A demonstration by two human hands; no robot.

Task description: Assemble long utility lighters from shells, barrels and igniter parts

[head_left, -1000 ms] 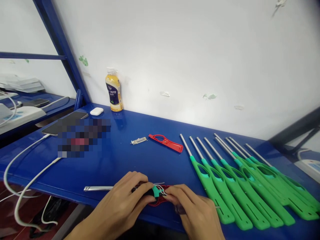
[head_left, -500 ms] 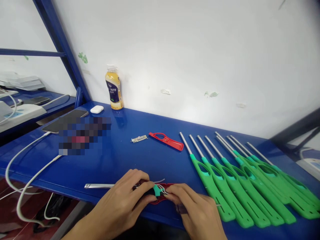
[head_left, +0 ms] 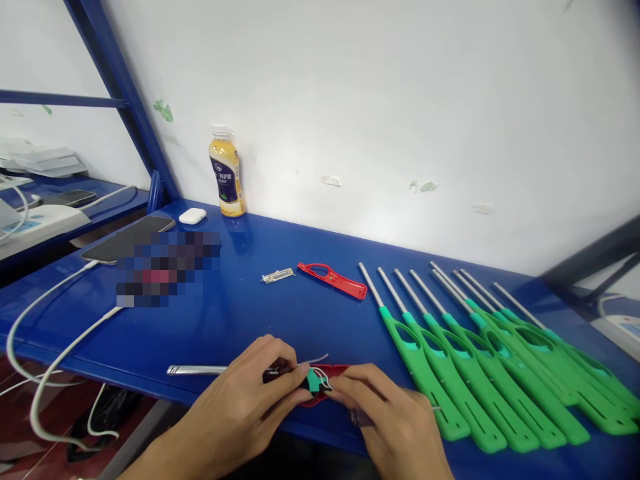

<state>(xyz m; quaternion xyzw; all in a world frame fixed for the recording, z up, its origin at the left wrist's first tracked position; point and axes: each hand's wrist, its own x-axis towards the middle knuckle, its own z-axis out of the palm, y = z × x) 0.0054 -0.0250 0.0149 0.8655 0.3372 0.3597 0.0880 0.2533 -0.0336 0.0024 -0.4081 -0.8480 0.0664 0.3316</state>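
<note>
Near the table's front edge lies a red half-shell lighter (head_left: 340, 371) with its inside parts showing and a metal tube (head_left: 196, 370) reaching left. My left hand (head_left: 255, 393) is closed round its left part, thumb and fingers pinching by a teal-green piece (head_left: 313, 381). Thin white wires (head_left: 323, 377) loop beside that piece. At the right end of the loop my right hand (head_left: 390, 407) is closed, its fingertips pressed on the lighter's inner parts. Exactly what those fingertips grip is covered. A thin pale end sticks out past the right hand.
Several green long-neck lighters (head_left: 450, 373) lie in a row at the right. Farther back rest a red shell half (head_left: 345, 285) and a small clear part (head_left: 278, 275). A yellow bottle (head_left: 227, 177), a white case (head_left: 193, 216), a phone (head_left: 127, 240) and white cables (head_left: 37, 393) are left.
Both hands stay closed at the lighter, with only slight finger shifts around the teal piece and wires. The whole view has moved a little.
</note>
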